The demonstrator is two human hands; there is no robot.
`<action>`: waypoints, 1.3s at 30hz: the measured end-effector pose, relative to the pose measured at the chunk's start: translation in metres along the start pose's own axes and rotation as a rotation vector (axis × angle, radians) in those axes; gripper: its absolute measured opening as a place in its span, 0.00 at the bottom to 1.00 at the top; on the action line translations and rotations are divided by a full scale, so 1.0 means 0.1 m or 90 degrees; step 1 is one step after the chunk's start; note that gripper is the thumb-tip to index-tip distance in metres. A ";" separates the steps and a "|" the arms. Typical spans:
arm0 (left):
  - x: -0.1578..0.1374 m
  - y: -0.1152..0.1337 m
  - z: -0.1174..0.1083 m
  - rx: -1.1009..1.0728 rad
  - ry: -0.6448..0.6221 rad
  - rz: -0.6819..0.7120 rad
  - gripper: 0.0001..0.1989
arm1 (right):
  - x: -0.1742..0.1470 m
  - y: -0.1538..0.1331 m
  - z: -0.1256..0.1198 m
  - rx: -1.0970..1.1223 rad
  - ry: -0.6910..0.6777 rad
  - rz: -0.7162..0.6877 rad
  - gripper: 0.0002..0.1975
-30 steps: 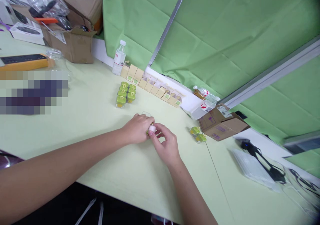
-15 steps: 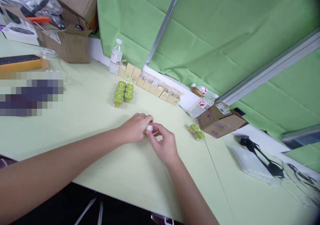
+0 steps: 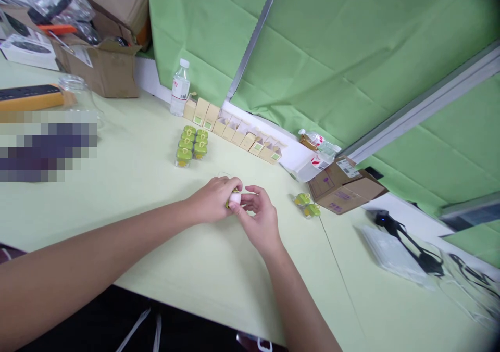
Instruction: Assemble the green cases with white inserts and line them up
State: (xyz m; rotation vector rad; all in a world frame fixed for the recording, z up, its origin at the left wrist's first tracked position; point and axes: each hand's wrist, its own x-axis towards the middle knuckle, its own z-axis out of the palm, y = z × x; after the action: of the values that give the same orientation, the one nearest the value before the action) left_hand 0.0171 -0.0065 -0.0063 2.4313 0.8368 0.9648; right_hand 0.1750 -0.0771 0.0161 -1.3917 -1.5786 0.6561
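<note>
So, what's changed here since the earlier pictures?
The right hand has moved its index finger away from the white-and-green item; its thumb stays on it. The left hand still grips the item. The green-lidded containers and small cartons stayed put.

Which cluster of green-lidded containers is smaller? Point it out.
The pair at right, beside the printed carton: just two containers, while the left cluster, by the small boxes, plainly has more.
</note>
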 end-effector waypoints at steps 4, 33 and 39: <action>0.03 0.06 -0.02 -0.067 0.048 -0.019 0.14 | 0.08 0.05 -0.05 0.217 -0.011 0.083 0.24; 0.01 0.17 -0.10 -0.176 0.052 0.003 0.14 | 0.10 0.07 -0.09 0.357 -0.092 0.190 0.17; 0.01 0.15 -0.09 -0.175 0.043 -0.010 0.13 | 0.11 0.08 -0.08 0.359 -0.088 0.201 0.16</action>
State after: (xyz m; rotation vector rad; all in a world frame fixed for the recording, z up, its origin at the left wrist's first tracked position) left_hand 0.0172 -0.0159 0.0090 2.1667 0.6937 1.0831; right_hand 0.1860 -0.0663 0.0158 -1.1831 -1.1467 1.2975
